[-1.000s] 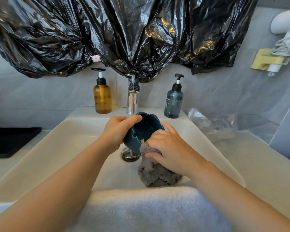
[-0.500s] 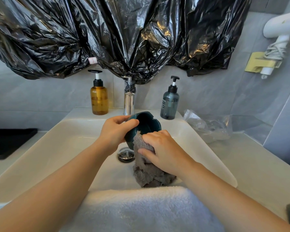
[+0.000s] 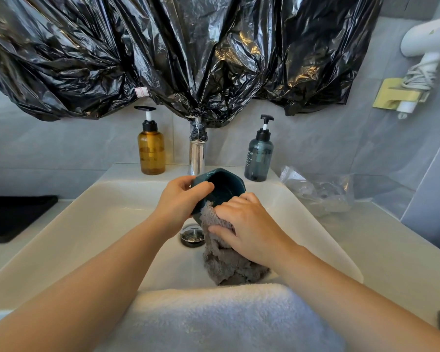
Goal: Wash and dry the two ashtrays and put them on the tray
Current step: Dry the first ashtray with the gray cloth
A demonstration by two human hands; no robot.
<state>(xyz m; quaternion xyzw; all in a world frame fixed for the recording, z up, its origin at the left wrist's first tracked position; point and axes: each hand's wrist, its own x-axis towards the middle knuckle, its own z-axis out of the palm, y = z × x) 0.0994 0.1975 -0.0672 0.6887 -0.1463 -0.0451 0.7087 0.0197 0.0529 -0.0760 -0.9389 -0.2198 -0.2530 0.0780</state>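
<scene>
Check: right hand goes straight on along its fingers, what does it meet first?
Probably the teal ashtray, with only the grey cloth it grips in between; the left hand holds the ashtray tilted over the sink. Exact contact is hidden by the cloth.

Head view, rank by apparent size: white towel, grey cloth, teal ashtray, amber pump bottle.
1. white towel, largest by far, though nearest the camera.
2. grey cloth, partly under the right hand.
3. teal ashtray and amber pump bottle: about alike; the left hand covers part of the ashtray, so unranked.
</scene>
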